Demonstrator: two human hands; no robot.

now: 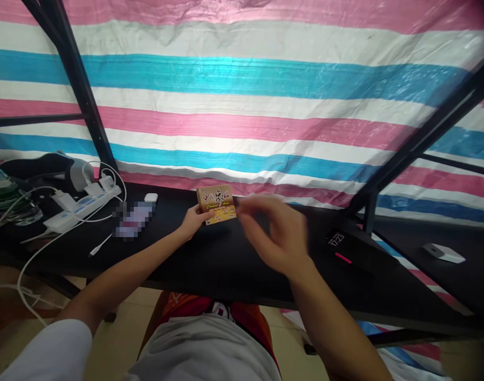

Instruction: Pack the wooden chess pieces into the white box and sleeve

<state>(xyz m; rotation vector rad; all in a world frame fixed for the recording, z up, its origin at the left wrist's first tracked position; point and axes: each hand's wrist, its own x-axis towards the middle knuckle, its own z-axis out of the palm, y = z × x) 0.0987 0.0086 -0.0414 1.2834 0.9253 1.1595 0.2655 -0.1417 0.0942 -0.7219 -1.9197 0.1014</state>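
Observation:
A small gold and brown Chinese chess box (217,203) is held up above the black table, its printed front facing me. My left hand (194,221) is closed on the box's left side, with the thumb across the lower front. My right hand (277,230) is close to the box's right edge, its thumb and fingers curved towards each other. Motion smears those fingertips, and a small dark patch shows by them. Whether they pinch something or touch the box cannot be made out.
On the left of the black table (226,259) are a white power strip (81,209) with cables, a water bottle (17,198), a pixelated item (134,221) and a white case (151,197). Right are a dark phone (347,246) and a white adapter (444,253). Striped sheeting (242,100) hangs behind.

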